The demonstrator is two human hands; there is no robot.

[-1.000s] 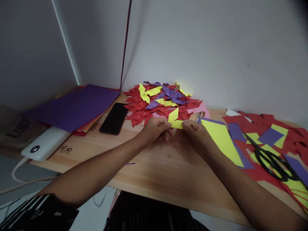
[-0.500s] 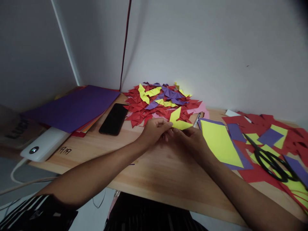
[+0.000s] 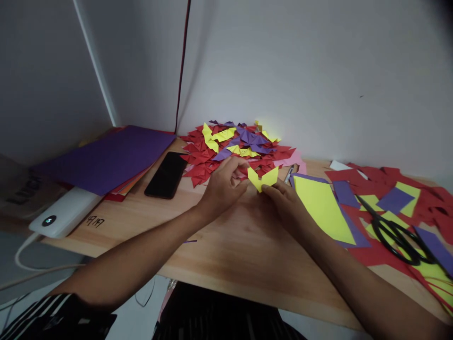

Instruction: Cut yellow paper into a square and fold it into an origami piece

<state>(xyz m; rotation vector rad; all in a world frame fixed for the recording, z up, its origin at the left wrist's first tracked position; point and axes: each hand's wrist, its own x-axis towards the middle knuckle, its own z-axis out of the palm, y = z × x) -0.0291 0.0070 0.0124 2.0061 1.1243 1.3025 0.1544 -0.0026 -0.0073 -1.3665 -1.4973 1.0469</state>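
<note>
A folded piece of yellow paper, with two pointed wings and a notch between them, is pinched by my right hand at its lower edge. Just left of it is my left hand, its fingers curled but apart, with a gap to the paper and nothing visible in them. Behind both hands lies a heap of folded paper shapes, mostly red with some purple and yellow. A stack of yellow sheets on purple paper rests beside my right hand.
Black-handled scissors lie on red, yellow and purple paper scraps at the right. A black phone, large purple sheets and a white power bank with a cable are on the left. A pen lies behind my right hand.
My left hand has let go of the yellow paper and moved slightly left and up, its fingers opening. The paper has turned in my right hand so both points face upward.
</note>
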